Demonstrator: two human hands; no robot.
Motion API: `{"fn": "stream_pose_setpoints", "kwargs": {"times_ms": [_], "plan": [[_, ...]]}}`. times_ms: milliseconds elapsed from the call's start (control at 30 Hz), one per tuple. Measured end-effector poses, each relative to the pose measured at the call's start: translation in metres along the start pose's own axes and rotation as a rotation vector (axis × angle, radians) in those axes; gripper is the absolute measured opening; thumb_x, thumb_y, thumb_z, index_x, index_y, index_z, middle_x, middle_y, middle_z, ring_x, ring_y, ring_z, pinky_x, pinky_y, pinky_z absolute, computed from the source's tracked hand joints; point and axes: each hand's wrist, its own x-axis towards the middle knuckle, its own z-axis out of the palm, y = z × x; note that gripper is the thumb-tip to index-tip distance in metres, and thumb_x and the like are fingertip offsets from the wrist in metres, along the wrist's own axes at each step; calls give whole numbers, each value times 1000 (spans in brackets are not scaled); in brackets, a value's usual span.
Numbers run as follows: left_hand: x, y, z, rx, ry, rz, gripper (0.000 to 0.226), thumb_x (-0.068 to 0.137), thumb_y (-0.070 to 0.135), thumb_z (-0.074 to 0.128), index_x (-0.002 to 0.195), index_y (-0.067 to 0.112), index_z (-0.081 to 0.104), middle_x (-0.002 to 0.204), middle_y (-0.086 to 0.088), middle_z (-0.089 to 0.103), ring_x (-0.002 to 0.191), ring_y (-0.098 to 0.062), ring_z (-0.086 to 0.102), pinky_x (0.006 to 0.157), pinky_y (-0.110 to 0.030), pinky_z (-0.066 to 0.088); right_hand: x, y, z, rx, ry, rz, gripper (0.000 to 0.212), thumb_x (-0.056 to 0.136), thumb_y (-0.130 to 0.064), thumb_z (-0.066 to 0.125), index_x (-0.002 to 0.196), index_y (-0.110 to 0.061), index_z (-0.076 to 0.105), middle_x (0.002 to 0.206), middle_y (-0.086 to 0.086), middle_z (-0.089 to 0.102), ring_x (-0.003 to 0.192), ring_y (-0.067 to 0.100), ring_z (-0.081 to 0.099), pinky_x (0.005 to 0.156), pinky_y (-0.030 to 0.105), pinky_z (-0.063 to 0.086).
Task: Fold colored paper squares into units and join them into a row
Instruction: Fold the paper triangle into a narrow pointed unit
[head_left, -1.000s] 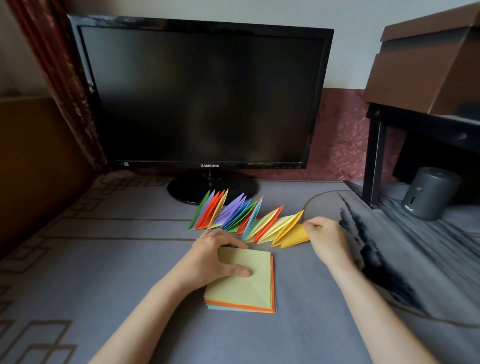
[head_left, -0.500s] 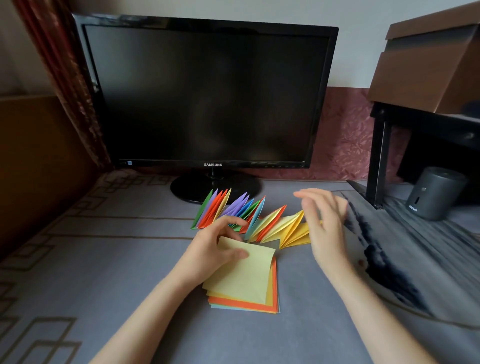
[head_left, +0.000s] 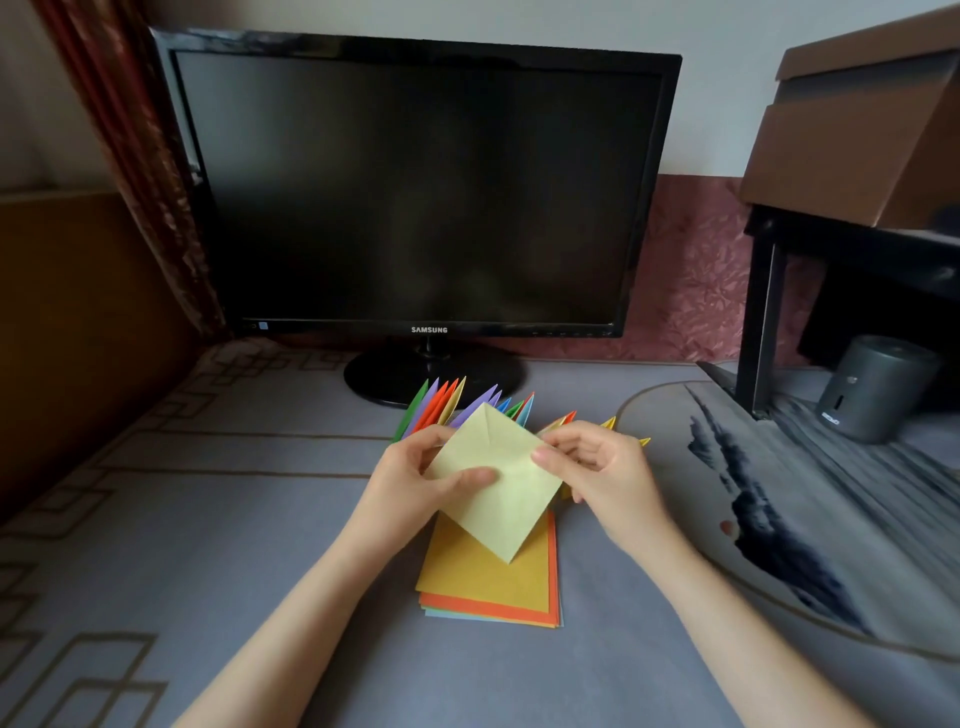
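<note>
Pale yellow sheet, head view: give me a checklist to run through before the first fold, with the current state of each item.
1. Both hands hold the pale yellow sheet: ok; the left hand pinches its left corner and the right hand its right corner.
2. Sheet clear of the paper stack: ok, held above it.
3. Only one sheet picked: cannot tell.
4. Sheet uncreased: cannot tell; a short line shows near its top corner.
5. Row of folded units upright behind: ok; its right end is hidden by the right hand.

Matt paper square (head_left: 498, 483), glossy black plastic monitor (head_left: 415, 182), matt grey cloth tabletop (head_left: 260, 519).
</note>
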Motion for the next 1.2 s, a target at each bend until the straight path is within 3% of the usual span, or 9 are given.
{"fn": "stream_pose_setpoints", "kwargs": {"times_ms": [133,233,367,533,733,867,1000,1100,1200], "plan": [[0,-1,-1,-25,-20,-32,33,66,36,73,94,20,68,92,5,74,85,-13,71,75,-29,58,0,3,0,6,10,33,12,84,-9,67,87,-20,69,84,0,71,69,4,59,49,21,39],[0,-1,-2,-70,-19,-56,28,70,34,71,95,21,68,91,7,75,84,-13,71,75,-28,58,-1,3,-1,-48,-39,-87,32,93,-1,49,107,-25,65,106,-11,67,94,5,61,74,17,47],[1,-2,-2,-135,-22,-87,18,82,26,66,99,21,69,92,6,75,84,-13,72,71,-23,56,-2,5,-4,-253,-130,-242,70,64,12,28,102,-30,69,138,-13,46,126,7,41,104,13,30],[1,-1,-2,-138,-37,-94,14,85,20,65,98,18,70,89,0,75,81,-16,71,65,-26,58,-2,8,1,-476,-220,-269,60,75,14,56,102,-37,70,145,-17,33,126,1,30,98,1,20],[1,1,-1,-161,-95,-104,24,83,25,64,101,10,69,88,-5,73,75,-23,67,59,-25,56,2,13,0,-338,-155,-250,45,71,3,75,92,-37,74,124,-14,56,116,10,42,97,13,31],[-1,4,1,-238,-155,-99,27,93,22,51,107,4,66,100,-11,73,87,-25,72,60,-24,57,0,6,2,-60,-166,-146,21,74,-11,74,85,-28,77,101,-9,67,102,15,58,86,22,46],[-5,10,2,-287,-197,-131,52,91,53,46,112,9,65,103,-11,73,92,-27,71,65,-30,59,1,6,2,-23,-114,-67,16,76,-10,74,81,-25,74,86,-7,66,85,13,61,74,26,46],[-7,11,2,-249,-195,-112,65,70,64,54,112,15,64,101,-7,74,92,-24,71,65,-30,59,0,5,3,-26,-88,-10,11,78,-10,74,83,-19,70,78,-6,67,72,8,60,63,22,44],[-7,11,4,-199,-179,-96,68,59,59,64,113,17,62,101,-6,74,90,-22,72,65,-30,59,1,5,5,40,-34,30,26,74,-3,75,88,-18,60,77,-2,67,67,10,61,55,19,44]]}}
